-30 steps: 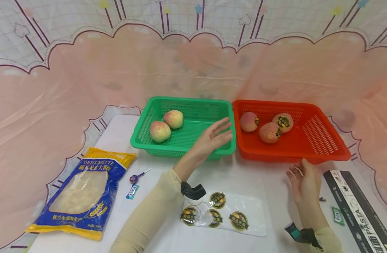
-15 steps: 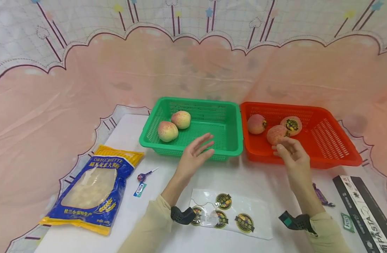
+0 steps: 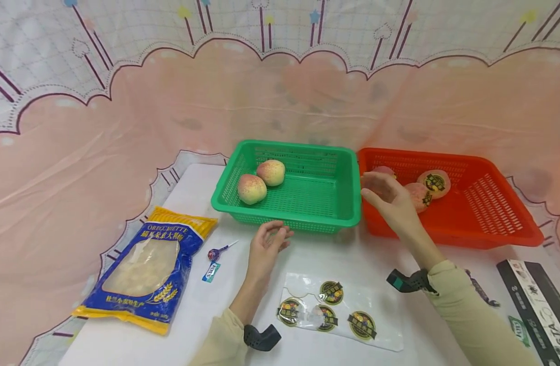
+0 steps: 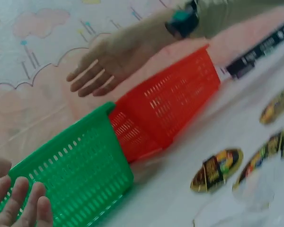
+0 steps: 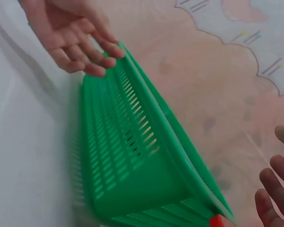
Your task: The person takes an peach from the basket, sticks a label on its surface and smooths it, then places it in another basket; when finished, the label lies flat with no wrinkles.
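In the head view my left hand [image 3: 267, 249] hovers just in front of the green basket [image 3: 302, 222], holding nothing, its fingers loosely bent. My right hand [image 3: 391, 206], also holding nothing, hangs over the left part of the red basket [image 3: 485, 218], near where the two baskets meet. Two bare peaches, one in front [image 3: 252, 189] and one behind [image 3: 271, 173], lie at the left of the green basket. Inside the red basket are three peaches; a round black-and-gold sticker shows on the rear one [image 3: 434, 184]. My right hand partly covers the leftmost peach.
A clear sheet with round stickers [image 3: 362, 325] lies on the white table between my arms. To the left are an orecchiette pasta bag [image 3: 142, 267], a lollipop [image 3: 214, 253] and a small sweet [image 3: 211, 272]. A black-and-white pasta box [image 3: 542, 310] lies at the right.
My right hand has risen from before the red basket and moved left over it. My left hand has drawn back from above the green basket toward me. The peaches stay in place.
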### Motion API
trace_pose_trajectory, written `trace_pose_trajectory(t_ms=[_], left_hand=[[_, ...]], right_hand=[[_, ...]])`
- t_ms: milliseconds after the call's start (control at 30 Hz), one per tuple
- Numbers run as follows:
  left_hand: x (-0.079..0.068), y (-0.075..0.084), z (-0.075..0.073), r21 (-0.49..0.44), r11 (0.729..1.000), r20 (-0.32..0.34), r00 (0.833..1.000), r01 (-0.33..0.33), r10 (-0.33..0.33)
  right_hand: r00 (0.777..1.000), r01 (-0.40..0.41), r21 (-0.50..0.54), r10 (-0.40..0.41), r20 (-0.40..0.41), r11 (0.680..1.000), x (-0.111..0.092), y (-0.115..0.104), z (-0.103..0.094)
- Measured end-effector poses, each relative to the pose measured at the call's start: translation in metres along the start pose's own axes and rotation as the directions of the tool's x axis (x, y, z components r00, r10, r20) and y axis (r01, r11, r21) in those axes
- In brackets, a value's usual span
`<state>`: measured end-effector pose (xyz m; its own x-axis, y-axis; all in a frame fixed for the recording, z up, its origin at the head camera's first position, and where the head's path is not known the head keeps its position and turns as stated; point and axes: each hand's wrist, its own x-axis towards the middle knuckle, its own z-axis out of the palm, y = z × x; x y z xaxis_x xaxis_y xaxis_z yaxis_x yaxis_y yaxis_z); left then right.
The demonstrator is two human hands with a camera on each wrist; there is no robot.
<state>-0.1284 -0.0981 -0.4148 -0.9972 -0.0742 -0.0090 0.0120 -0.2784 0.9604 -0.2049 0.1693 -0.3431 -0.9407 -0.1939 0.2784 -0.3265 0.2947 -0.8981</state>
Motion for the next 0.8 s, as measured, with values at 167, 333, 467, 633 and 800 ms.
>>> trace_pose_trajectory(t_ms=[167,333,467,633,800], left_hand=[[0.003,0.001,0.004,-0.305,0.947,-0.096,0.986,0.101,-0.136],[0.010,0.008,0.016,-0.521,0.849,-0.188,0.960,0.082,-0.208],[0.013,0.011,0.031,-0.590,0.807,-0.261,0.941,0.022,-0.217],[0.016,0.011,0.046,-0.616,0.786,-0.345,0.916,-0.056,-0.205],[0.020,0.012,0.047,-0.599,0.792,-0.423,0.887,-0.119,-0.187]], right_hand=[[0.996,0.044,-0.032,-0.041,0.074,0.999,0.018,-0.012,0.012],[0.989,0.038,-0.066,-0.028,0.145,0.997,0.030,-0.025,0.022],[0.983,0.009,-0.073,0.005,0.185,0.997,0.047,-0.011,0.021],[0.975,0.003,-0.110,0.021,0.222,0.994,0.070,0.006,0.021],[0.962,0.024,-0.111,0.008,0.274,0.994,0.085,0.010,0.031]])
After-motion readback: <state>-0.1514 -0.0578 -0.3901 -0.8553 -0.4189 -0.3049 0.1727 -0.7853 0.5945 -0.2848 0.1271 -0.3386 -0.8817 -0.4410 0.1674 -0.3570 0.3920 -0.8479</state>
